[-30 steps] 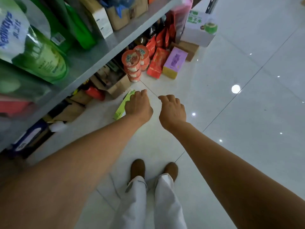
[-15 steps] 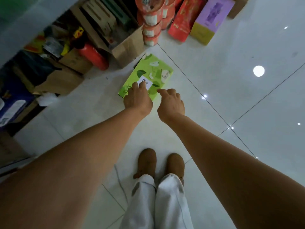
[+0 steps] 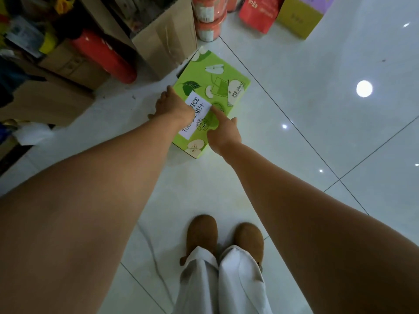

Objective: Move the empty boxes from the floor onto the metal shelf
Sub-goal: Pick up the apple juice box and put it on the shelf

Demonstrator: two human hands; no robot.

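Observation:
A green juice box [image 3: 217, 87] printed with apples and a white label lies flat on the white tiled floor, in front of my feet. My left hand [image 3: 173, 107] is at the box's left edge, fingers spread down along that side. My right hand [image 3: 223, 132] is over the box's near right part, with the index finger stretched out straight across the top face. Neither hand has lifted the box. The shelf's metal boards are out of view.
A taped brown carton [image 3: 165, 41] stands just behind the green box. A red cylinder [image 3: 106, 56] and more cartons [image 3: 47, 100] lie at the left. Stacked red tubs [image 3: 209, 21], a red bag [image 3: 260, 12] and a yellow-purple box [image 3: 301, 17] stand at the back. My brown shoes [image 3: 224, 236] are below.
The view has dropped from the shelf down to the floor. Both hands have gone forward and down onto the green box, which now shows in full.

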